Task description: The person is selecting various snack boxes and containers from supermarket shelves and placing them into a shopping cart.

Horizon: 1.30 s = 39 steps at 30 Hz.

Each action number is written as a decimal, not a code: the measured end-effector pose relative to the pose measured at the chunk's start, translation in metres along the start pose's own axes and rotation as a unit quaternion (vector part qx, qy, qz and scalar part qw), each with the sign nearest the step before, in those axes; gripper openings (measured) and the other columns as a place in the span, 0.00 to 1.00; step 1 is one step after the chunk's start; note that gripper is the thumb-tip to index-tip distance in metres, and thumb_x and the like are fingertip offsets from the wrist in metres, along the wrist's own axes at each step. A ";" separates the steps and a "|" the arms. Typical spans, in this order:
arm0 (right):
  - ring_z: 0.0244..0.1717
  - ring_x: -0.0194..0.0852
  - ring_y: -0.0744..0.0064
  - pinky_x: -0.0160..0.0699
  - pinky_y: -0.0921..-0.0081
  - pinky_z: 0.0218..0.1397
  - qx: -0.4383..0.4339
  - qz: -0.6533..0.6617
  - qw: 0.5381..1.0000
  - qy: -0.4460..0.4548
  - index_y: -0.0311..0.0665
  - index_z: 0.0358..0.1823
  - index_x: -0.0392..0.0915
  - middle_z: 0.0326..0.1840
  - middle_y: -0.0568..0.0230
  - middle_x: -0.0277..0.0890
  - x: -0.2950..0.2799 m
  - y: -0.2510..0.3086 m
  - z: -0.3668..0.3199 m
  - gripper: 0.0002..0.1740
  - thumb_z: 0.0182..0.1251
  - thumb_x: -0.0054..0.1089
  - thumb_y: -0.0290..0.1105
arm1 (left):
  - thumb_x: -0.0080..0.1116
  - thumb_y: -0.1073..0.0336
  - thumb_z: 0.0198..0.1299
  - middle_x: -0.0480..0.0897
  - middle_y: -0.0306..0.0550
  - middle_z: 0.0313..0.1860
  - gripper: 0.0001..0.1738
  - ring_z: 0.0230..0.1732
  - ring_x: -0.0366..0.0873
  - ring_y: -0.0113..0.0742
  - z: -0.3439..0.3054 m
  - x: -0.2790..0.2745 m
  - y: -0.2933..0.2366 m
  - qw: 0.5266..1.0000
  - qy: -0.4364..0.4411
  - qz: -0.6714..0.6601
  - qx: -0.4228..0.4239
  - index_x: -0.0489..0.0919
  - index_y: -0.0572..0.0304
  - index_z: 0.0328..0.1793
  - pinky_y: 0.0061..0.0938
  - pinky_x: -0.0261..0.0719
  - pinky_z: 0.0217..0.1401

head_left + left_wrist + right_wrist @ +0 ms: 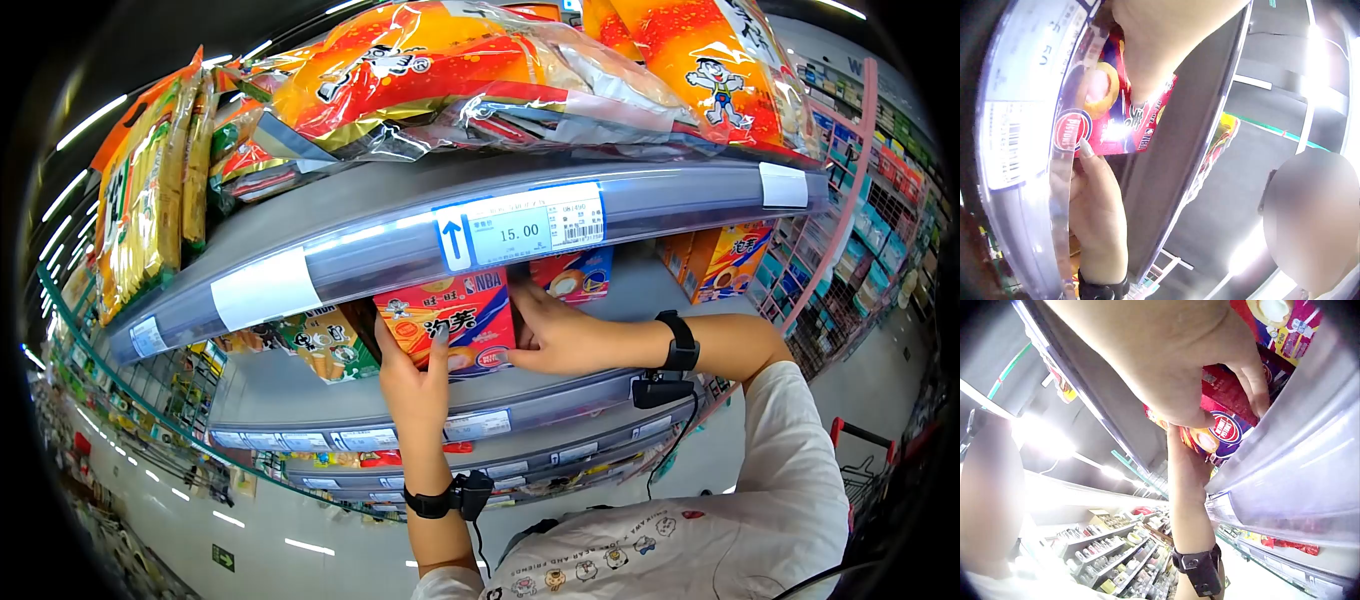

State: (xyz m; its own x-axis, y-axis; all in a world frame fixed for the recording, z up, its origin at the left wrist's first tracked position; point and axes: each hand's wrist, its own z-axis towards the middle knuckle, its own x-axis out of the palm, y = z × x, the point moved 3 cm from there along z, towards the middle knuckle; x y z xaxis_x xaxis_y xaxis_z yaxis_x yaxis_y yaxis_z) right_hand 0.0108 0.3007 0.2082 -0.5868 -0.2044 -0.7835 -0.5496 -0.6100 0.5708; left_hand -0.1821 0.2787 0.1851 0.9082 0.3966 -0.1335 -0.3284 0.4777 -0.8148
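On the shelf stands a red, orange and blue box of cream puffs [465,318] with an NBA mark, between the two hands. My left hand [412,380] grips its left side, thumb on the front face and fingers along the side. My right hand [565,338] holds the right side, its thumb at the lower front corner and its fingers reaching back. In the right wrist view, fingers [1252,384] lie along the box's red side, beside a Pistons logo. The box's back is hidden.
A green box [335,345] stands at the left, a blue and red box [575,272] behind the right hand, and an orange box [730,262] farther right. Close above is the upper shelf's edge [380,262], with large snack bags [400,75] on top.
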 end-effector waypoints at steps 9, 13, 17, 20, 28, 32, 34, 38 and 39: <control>0.37 0.79 0.60 0.81 0.73 0.36 -0.029 -0.016 0.999 0.002 0.22 0.67 0.28 0.58 0.30 0.53 -0.005 -0.002 0.013 0.52 0.56 0.62 0.31 | 0.77 0.60 0.33 0.80 0.58 0.46 0.59 0.43 0.81 0.52 -0.002 0.000 0.000 0.993 0.028 0.115 0.003 0.50 0.66 0.69 0.35 0.79 0.44; 0.36 0.78 0.62 0.80 0.73 0.36 -0.047 0.010 0.999 -0.022 0.24 0.67 0.28 0.57 0.33 0.54 -0.005 -0.003 0.010 0.52 0.55 0.62 0.29 | 0.77 0.62 0.32 0.79 0.61 0.45 0.61 0.43 0.80 0.53 -0.002 0.002 0.002 0.985 0.046 0.167 0.026 0.48 0.67 0.70 0.36 0.79 0.43; 0.36 0.78 0.63 0.78 0.74 0.34 -0.038 0.059 0.997 -0.013 0.26 0.68 0.28 0.54 0.35 0.57 -0.007 -0.007 0.003 0.52 0.56 0.61 0.28 | 0.77 0.63 0.32 0.77 0.63 0.48 0.56 0.46 0.78 0.55 0.000 0.008 0.005 0.984 0.063 0.163 0.033 0.54 0.71 0.67 0.37 0.76 0.47; 0.34 0.78 0.63 0.77 0.73 0.33 -0.055 0.043 0.997 -0.023 0.27 0.69 0.25 0.51 0.35 0.60 -0.004 -0.013 0.001 0.52 0.57 0.59 0.28 | 0.76 0.63 0.33 0.76 0.62 0.49 0.53 0.47 0.77 0.54 -0.001 0.010 0.003 0.984 0.031 0.169 0.050 0.59 0.72 0.66 0.37 0.75 0.48; 0.31 0.78 0.62 0.76 0.71 0.32 -0.046 0.094 0.994 -0.013 0.29 0.70 0.20 0.50 0.31 0.61 -0.005 -0.009 -0.001 0.55 0.58 0.58 0.28 | 0.73 0.63 0.41 0.76 0.56 0.48 0.41 0.43 0.76 0.46 -0.009 0.010 -0.007 0.944 -0.045 0.300 0.131 0.67 0.69 0.62 0.32 0.75 0.44; 0.32 0.79 0.63 0.77 0.73 0.32 -0.059 0.087 0.994 -0.038 0.30 0.70 0.18 0.49 0.31 0.64 -0.002 -0.010 -0.001 0.57 0.58 0.59 0.29 | 0.73 0.64 0.40 0.72 0.52 0.48 0.41 0.38 0.73 0.42 -0.010 0.007 -0.004 0.931 -0.056 0.326 0.153 0.68 0.64 0.63 0.30 0.74 0.38; 0.32 0.80 0.63 0.77 0.75 0.32 -0.057 0.098 0.993 -0.042 0.29 0.70 0.17 0.47 0.33 0.67 -0.002 -0.010 -0.002 0.57 0.58 0.60 0.30 | 0.73 0.64 0.40 0.70 0.51 0.50 0.41 0.38 0.73 0.39 -0.010 0.007 -0.004 0.949 -0.035 0.296 0.101 0.67 0.61 0.64 0.28 0.74 0.36; 0.32 0.80 0.63 0.78 0.75 0.33 -0.018 0.137 0.990 -0.010 0.28 0.70 0.18 0.42 0.38 0.73 -0.005 -0.008 -0.001 0.57 0.58 0.60 0.30 | 0.70 0.73 0.40 0.67 0.52 0.53 0.45 0.37 0.76 0.35 -0.010 0.008 -0.004 0.971 -0.009 0.235 0.054 0.62 0.58 0.69 0.24 0.77 0.35; 0.32 0.80 0.62 0.78 0.75 0.34 -0.006 0.146 0.989 -0.002 0.28 0.70 0.18 0.40 0.40 0.75 -0.005 -0.007 -0.002 0.57 0.58 0.60 0.30 | 0.69 0.75 0.40 0.67 0.52 0.53 0.46 0.37 0.77 0.35 -0.010 0.009 -0.004 0.976 -0.006 0.212 0.050 0.62 0.57 0.70 0.23 0.78 0.35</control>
State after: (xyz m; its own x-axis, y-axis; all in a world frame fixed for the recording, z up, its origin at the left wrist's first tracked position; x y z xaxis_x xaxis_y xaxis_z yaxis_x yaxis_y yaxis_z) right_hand 0.0186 0.3045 0.2083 -0.7223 -0.3697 -0.5845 -0.3495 -0.5341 0.7698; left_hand -0.1704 0.2729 0.1816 0.6824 0.5845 -0.4391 -0.6982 0.3433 -0.6282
